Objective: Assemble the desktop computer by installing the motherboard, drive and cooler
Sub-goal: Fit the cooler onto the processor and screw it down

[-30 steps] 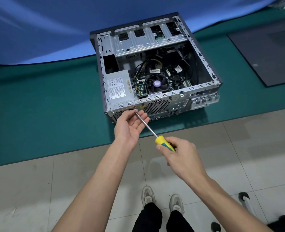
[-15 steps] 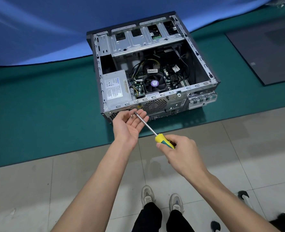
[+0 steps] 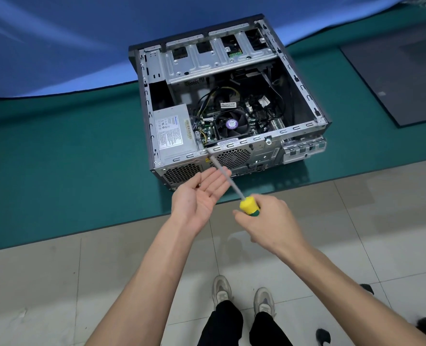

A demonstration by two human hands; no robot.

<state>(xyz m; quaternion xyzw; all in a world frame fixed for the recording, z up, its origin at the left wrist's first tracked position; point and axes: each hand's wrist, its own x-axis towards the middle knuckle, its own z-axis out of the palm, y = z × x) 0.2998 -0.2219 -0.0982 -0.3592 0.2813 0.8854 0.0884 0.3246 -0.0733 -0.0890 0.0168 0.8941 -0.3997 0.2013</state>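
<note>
An open computer case (image 3: 304, 93) lies on its side on the green mat, its rear panel toward me. Inside I see the motherboard with a black cooler fan (image 3: 232, 125), a grey power supply (image 3: 173, 134) at the left and a silver drive cage (image 3: 214, 59) at the back. My right hand (image 3: 267, 222) grips the yellow-green handle of a screwdriver (image 3: 225, 174). Its shaft points up-left, the tip at the case's top rear edge. My left hand (image 3: 198, 196) is palm up with fingers apart, just below the shaft, holding nothing that I can see.
The green mat (image 3: 69, 158) covers a low surface, with a blue backdrop (image 3: 69, 41) behind. A dark side panel (image 3: 401, 78) lies flat at the right. Below are pale floor tiles (image 3: 44, 283), my shoes, and black chair wheels (image 3: 323, 337) at the lower right.
My left hand has dropped away from the case's rear panel and opened palm up. The screwdriver tip has risen from the lower screw spot to the case's top rear edge.
</note>
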